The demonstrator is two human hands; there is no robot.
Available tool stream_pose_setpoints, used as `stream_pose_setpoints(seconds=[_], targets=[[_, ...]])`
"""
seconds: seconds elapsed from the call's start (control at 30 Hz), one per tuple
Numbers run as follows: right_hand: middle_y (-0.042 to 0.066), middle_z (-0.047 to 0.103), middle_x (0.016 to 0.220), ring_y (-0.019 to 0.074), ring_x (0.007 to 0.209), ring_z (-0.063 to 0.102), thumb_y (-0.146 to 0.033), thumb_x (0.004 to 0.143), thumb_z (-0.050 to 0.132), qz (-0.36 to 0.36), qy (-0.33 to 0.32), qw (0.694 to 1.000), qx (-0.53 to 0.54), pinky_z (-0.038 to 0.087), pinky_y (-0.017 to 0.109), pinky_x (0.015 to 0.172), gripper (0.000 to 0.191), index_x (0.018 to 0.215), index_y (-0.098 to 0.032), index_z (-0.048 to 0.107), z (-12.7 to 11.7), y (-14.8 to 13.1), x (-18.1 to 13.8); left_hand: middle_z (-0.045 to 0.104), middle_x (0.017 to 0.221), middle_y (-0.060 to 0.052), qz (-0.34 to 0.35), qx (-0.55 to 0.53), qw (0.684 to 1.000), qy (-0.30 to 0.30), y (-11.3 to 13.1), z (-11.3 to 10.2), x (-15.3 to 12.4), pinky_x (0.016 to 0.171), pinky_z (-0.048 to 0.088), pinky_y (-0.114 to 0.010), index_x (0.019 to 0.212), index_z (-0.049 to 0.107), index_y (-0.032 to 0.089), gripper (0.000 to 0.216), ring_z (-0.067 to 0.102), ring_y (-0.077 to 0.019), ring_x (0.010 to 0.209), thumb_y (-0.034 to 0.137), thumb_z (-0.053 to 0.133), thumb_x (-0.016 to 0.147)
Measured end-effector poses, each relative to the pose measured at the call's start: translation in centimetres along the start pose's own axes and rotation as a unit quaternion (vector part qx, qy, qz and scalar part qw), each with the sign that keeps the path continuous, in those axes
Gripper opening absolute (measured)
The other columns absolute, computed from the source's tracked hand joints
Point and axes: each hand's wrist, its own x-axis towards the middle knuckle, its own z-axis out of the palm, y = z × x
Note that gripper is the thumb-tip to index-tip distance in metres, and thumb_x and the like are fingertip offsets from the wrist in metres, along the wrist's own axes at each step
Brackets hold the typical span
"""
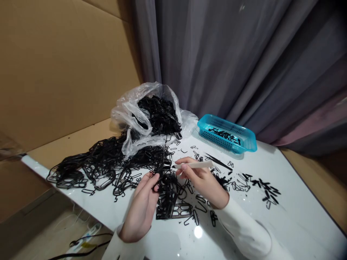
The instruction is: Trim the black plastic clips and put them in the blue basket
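Note:
In my right hand [199, 175] is a slim white pen-shaped tool [199, 165], its dark tip pointing left toward my other hand. My left hand [145, 198] pinches thin black frame-like pieces [162, 173], partly hidden by the fingers. The tool's tip is close to these pieces; whether it touches them I cannot tell. Below and between the hands lie more black slotted frames [181, 210] and loose loops. To the left spreads a tangled pile of black frames [103, 162]. Black tweezers [219, 161] lie just beyond my right hand.
A clear plastic bag [130, 104] full of black pieces stands at the back. Right of it, a blue basket [248, 139] holds small black pieces. Several black bits [267, 189] are scattered on the white table [292, 220]. Cardboard [67, 72] and a grey curtain [217, 54] border it.

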Motion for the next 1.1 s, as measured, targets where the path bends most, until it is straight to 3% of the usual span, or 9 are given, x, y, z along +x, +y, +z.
stream_pose_setpoints(seconds=[0.1, 0.2, 0.33, 0.47, 0.63, 0.8, 0.9, 1.1], targets=[[0.003, 0.067, 0.092, 0.0129, 0.074, 0.063, -0.041, 0.099, 0.038, -0.05, -0.027, 0.998, -0.031, 0.047, 0.029, 0.073, 0.03, 0.111, -0.023, 0.059, 0.5, -0.6, -0.5, 0.052, 0.072, 0.004, -0.011, -0.015, 1.0, -0.017, 0.3, 0.1, -0.2, 0.061, 0.046, -0.017, 0.087, 0.056, 0.02, 0.026, 0.048, -0.0082, 0.063, 0.016, 0.075, 0.07], [0.002, 0.065, 0.084, 0.0131, 0.073, 0.06, -0.034, 0.098, 0.04, -0.08, -0.057, 0.991, -0.096, 0.044, 0.027, 0.069, 0.026, 0.1, -0.021, 0.062, 0.9, -1.3, -0.8, 0.057, 0.077, 0.0, -0.026, -0.045, 0.998, -0.033, 0.7, 0.4, -0.4, 0.06, 0.047, -0.019, 0.091, 0.057, 0.018, 0.026, 0.052, -0.0101, 0.065, 0.011, 0.07, 0.069], [0.003, 0.063, 0.085, 0.0149, 0.074, 0.056, -0.031, 0.09, 0.053, -0.038, -0.038, 0.989, -0.136, 0.042, 0.029, 0.07, 0.016, 0.097, -0.018, 0.059, 1.4, -0.8, -0.8, 0.048, 0.063, 0.001, -0.068, -0.071, 0.994, -0.039, 1.3, 0.6, -0.7, 0.053, 0.046, -0.02, 0.094, 0.057, 0.016, 0.028, 0.049, -0.011, 0.057, 0.008, 0.062, 0.067], [0.006, 0.064, 0.094, 0.0158, 0.074, 0.056, -0.035, 0.084, 0.06, 0.011, -0.045, 0.995, -0.088, 0.043, 0.03, 0.07, 0.029, 0.106, -0.017, 0.055, 1.9, 0.6, -0.5, 0.05, 0.062, -0.001, -0.075, -0.056, 0.995, -0.022, 1.5, 0.7, -0.8, 0.049, 0.045, -0.021, 0.093, 0.059, 0.013, 0.026, 0.048, -0.0117, 0.054, 0.009, 0.056, 0.067], [0.002, 0.059, 0.081, 0.0132, 0.067, 0.05, -0.032, 0.084, 0.058, 0.025, -0.068, 0.997, -0.005, 0.04, 0.028, 0.064, 0.026, 0.104, -0.016, 0.057, 2.4, 1.5, -0.5, 0.06, 0.08, -0.005, -0.055, -0.048, 0.997, -0.002, 1.3, 0.6, -0.7, 0.053, 0.049, -0.023, 0.095, 0.061, 0.013, 0.036, 0.054, -0.0123, 0.06, 0.006, 0.057, 0.06], [-0.003, 0.049, 0.068, 0.011, 0.061, 0.039, -0.028, 0.08, 0.06, 0.031, -0.022, 0.999, 0.002, 0.033, 0.026, 0.059, 0.013, 0.087, -0.017, 0.056, 2.4, 1.6, -0.2, 0.065, 0.095, -0.005, -0.03, -0.011, 0.999, -0.029, 0.9, 0.4, -0.8, 0.071, 0.052, -0.023, 0.106, 0.061, 0.018, 0.051, 0.062, -0.0157, 0.085, 0.005, 0.064, 0.058], [-0.005, 0.044, 0.063, 0.0103, 0.059, 0.036, -0.032, 0.081, 0.061, 0.035, 0.0, 0.999, 0.033, 0.03, 0.025, 0.057, 0.016, 0.08, -0.019, 0.053, 1.7, 1.2, 0.0, 0.066, 0.105, -0.004, 0.003, 0.033, 0.998, -0.05, 0.4, 0.4, -0.5, 0.086, 0.048, -0.024, 0.115, 0.057, 0.022, 0.057, 0.06, -0.0167, 0.101, 0.009, 0.072, 0.061], [-0.005, 0.041, 0.067, 0.011, 0.06, 0.038, -0.046, 0.08, 0.061, 0.077, 0.018, 0.983, 0.168, 0.033, 0.025, 0.056, 0.027, 0.086, -0.02, 0.053, 0.2, 0.1, 0.2, 0.067, 0.106, -0.004, 0.048, 0.16, 0.985, -0.041, -0.3, 0.2, 0.0, 0.09, 0.043, -0.024, 0.104, 0.064, 0.022, 0.037, 0.059, -0.0185, 0.104, 0.027, 0.076, 0.069]])
